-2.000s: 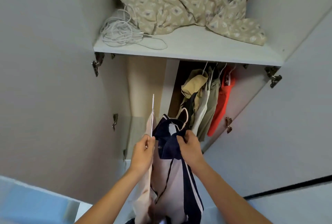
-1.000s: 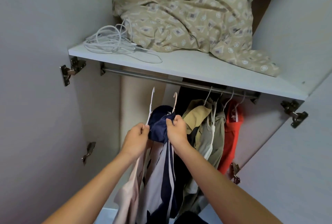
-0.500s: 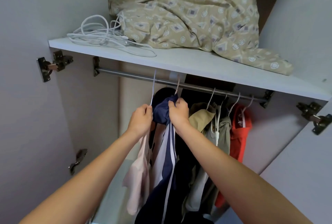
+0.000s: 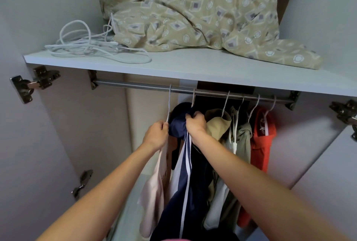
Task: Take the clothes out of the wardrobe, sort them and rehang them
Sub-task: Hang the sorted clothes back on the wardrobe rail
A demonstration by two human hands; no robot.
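Metal rail [image 4: 146,86] dull-sheened; shelf [image 4: 193,66] smooth matt; patterned cloth [image 4: 202,14] crumpled.

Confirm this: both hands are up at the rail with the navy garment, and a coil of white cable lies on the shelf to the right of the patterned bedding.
Wrong side. In the head view the white cable lies on the shelf to the left of the patterned bedding. The rest holds: left hand and right hand are up by the rail with the navy garment.
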